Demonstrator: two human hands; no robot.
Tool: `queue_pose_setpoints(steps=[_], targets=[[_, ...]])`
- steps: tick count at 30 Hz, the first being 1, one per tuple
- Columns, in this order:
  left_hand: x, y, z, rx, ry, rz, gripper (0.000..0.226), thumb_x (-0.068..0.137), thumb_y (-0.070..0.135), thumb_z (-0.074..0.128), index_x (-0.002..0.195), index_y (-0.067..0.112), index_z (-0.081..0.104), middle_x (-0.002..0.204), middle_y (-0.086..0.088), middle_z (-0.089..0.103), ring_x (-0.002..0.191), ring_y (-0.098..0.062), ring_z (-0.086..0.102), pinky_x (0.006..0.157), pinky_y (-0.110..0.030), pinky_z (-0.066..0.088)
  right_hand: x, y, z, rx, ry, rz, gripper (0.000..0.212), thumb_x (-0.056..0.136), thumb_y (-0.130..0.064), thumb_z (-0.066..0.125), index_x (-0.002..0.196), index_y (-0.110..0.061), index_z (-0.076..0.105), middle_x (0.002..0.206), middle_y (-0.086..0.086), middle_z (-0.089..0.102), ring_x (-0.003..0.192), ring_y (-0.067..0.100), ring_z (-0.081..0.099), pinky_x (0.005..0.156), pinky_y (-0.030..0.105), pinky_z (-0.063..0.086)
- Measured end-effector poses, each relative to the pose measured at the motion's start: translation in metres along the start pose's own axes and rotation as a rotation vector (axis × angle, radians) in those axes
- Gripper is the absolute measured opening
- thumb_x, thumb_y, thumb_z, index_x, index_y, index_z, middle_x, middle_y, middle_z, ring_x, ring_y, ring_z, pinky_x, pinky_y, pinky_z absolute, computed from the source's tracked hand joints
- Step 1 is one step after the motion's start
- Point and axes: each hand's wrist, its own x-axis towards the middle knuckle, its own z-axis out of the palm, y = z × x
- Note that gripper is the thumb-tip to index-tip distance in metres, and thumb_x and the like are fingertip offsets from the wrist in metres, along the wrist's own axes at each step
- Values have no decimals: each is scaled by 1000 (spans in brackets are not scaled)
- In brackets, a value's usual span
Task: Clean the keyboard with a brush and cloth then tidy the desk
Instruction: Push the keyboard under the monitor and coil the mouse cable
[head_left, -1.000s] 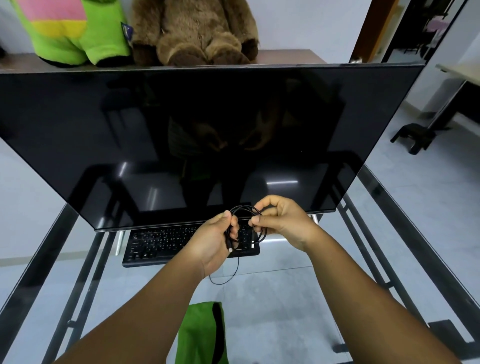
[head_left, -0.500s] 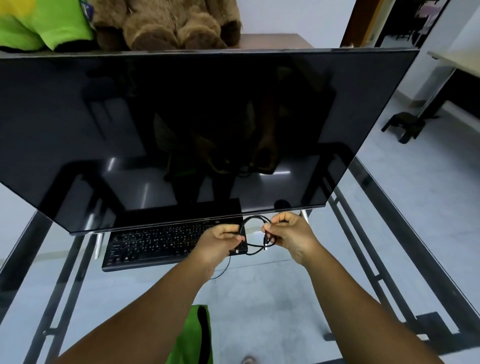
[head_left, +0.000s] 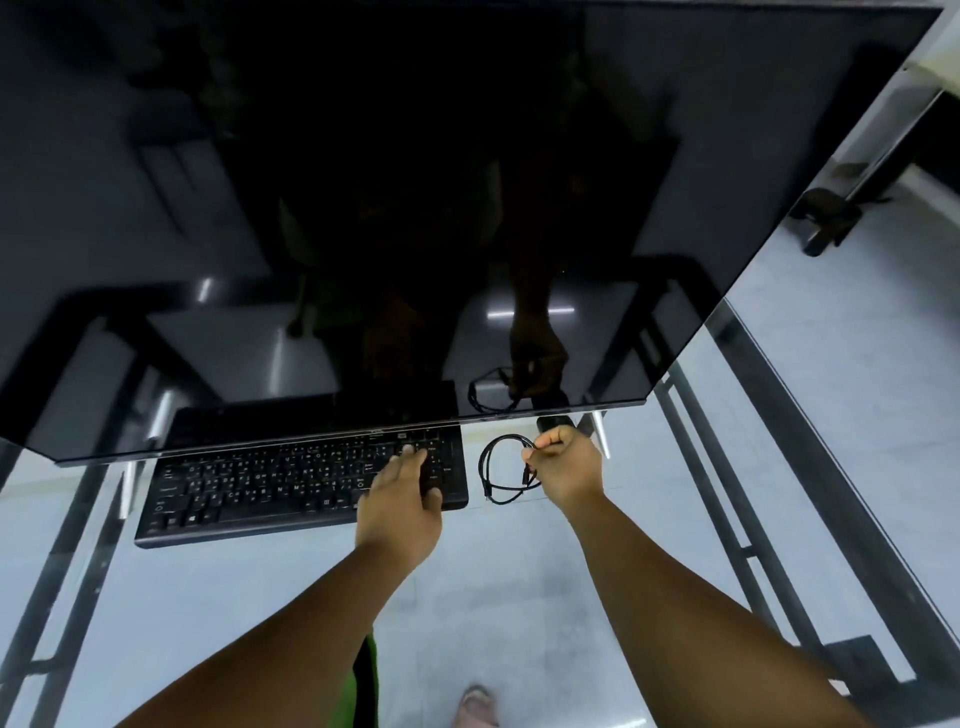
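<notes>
A black keyboard (head_left: 260, 483) lies on the glass desk (head_left: 519, 597) under the lower edge of the big dark monitor (head_left: 415, 182). My left hand (head_left: 402, 499) rests on the keyboard's right end, fingers stretched over the keys. Just right of the keyboard, my right hand (head_left: 569, 467) pinches a coiled black cable (head_left: 493, 467), whose loops lie on or just above the glass. No brush or cloth is in view.
The desk's black metal frame (head_left: 779, 467) shows through the glass. The monitor's silver stand legs (head_left: 597, 436) stand close behind my right hand. A dark stool (head_left: 826, 218) sits on the floor at the far right. My foot (head_left: 475, 704) shows below.
My left hand has let go of the cable and moved onto the keyboard's right end. My right hand carried the coil to the right of the keyboard. The view tilted down.
</notes>
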Motion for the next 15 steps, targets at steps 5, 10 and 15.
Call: queue_pose_setpoints(steps=[5,10,15], targets=[[-4,-15,0,132,4,-17,62,100,35,41,155,23,16,164,7,0,151,-14,-2,120,-41,12,5,1,14,-157,83,-96,13,88,-6,61,83,-16,57,79,-3,66,77,13,65,54,21,46],[-4,-22,1,161,11,-19,64,101,38,39,156,23,10,164,8,-5,150,-13,-6,120,-39,8,7,1,25,-339,132,-167,8,91,-15,59,86,-17,52,79,4,64,77,25,63,66,35,57],[-5,-27,2,165,23,8,64,101,38,38,156,23,10,164,8,-5,150,-12,-5,120,-39,9,5,-1,30,-569,153,-207,14,94,-27,56,90,-16,50,79,8,63,76,29,61,66,41,58]])
